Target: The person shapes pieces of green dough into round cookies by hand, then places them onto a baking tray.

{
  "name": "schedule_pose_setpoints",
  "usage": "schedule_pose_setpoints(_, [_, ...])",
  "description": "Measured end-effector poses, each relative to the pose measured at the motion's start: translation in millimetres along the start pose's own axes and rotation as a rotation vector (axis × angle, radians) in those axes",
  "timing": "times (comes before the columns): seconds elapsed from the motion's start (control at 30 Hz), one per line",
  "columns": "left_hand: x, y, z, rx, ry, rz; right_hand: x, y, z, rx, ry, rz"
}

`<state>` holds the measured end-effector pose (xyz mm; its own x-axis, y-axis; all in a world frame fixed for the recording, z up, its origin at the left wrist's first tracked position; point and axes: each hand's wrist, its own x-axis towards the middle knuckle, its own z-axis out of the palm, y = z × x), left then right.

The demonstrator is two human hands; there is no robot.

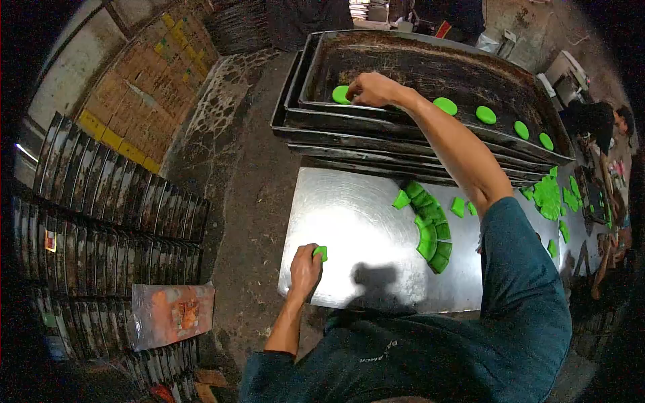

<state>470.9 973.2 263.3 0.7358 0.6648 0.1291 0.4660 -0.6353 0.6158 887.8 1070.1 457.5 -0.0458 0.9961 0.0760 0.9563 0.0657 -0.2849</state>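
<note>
My right hand (pixel 375 90) reaches over the near left corner of the top baking tray (pixel 430 60). Its fingers are closed at the edge of a flat green dough disc (pixel 340 95), and the fingertips are partly hidden. Along the tray's near side lie several more green discs (pixel 486 115). Over the left part of the metal table (pixel 349 201), my left hand (pixel 306 270) is closed around a small green dough piece (pixel 322 253). A curved row of cut green dough pieces (pixel 430 228) lies on the table to the right of it.
More baking trays (pixel 403 156) are stacked beneath the top one, behind the table. Racked trays (pixel 114 201) and a plastic-wrapped orange pack (pixel 175 316) stand at left. A large green dough lump (pixel 547 198) lies at right, near another person's arm (pixel 600 272).
</note>
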Motion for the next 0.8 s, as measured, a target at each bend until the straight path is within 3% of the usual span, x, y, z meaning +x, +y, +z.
schedule_pose_setpoints(0.07, [-13.1, 4.3, -12.3, -0.303, 0.077, -0.338, -6.2, 1.9, -11.9, -0.032, -0.049, 0.067])
schedule_pose_setpoints(0.1, [-22.4, -4.1, -10.6, -0.451, 0.148, -0.393, -12.8, 6.9, -17.2, -0.066, -0.096, 0.139])
schedule_pose_setpoints(0.17, [-35.0, -7.4, -9.3, -1.083, 0.261, -0.610, -31.0, 37.0, -20.6, -0.084, -0.141, 0.182])
schedule_pose_setpoints(0.23, [-28.2, -5.5, -17.4, -1.077, 0.169, -0.591, -36.7, 50.8, -26.9, -0.094, -0.188, 0.221])
schedule_pose_setpoints(0.3, [-16.6, 6.8, -23.9, -1.000, 0.071, -0.597, -38.8, 40.0, -26.9, -0.415, -0.261, 0.376])
schedule_pose_setpoints(0.37, [8.9, 24.3, -28.9, -0.914, 0.022, -0.463, -37.9, 40.2, -15.5, -0.435, -0.100, 0.313])
schedule_pose_setpoints(0.43, [36.1, 58.0, -44.7, -0.887, 0.062, -0.286, -69.2, -33.1, -22.7, -0.334, 0.387, 0.148])
schedule_pose_setpoints(0.5, [57.6, 81.4, -41.0, -1.197, 0.106, -0.279, -100.6, -107.1, -13.7, -0.043, 0.434, 0.187])
schedule_pose_setpoints(0.57, [78.1, 100.0, -34.9, -1.322, 0.118, -0.235, -140.2, -165.8, 10.3, 0.156, 0.148, 0.190])
schedule_pose_setpoints(0.63, [85.0, 117.8, -31.8, -1.450, 0.097, -0.188, -171.4, -189.0, 60.3, 0.176, 0.385, 0.139])
schedule_pose_setpoints(0.7, [84.9, 139.1, -25.3, -0.970, 0.387, 0.021, -193.0, -219.8, 89.5, 0.229, 0.751, 0.238])
schedule_pose_setpoints(0.73, [81.3, 154.6, -15.5, -0.921, 0.499, 0.020, -201.0, -230.3, 101.8, 0.313, 0.890, 0.316])
schedule_pose_setpoints(0.8, [63.7, 176.5, 8.3, -0.915, 0.404, 0.128, -224.0, -237.9, 109.1, 0.549, 1.085, 0.568])
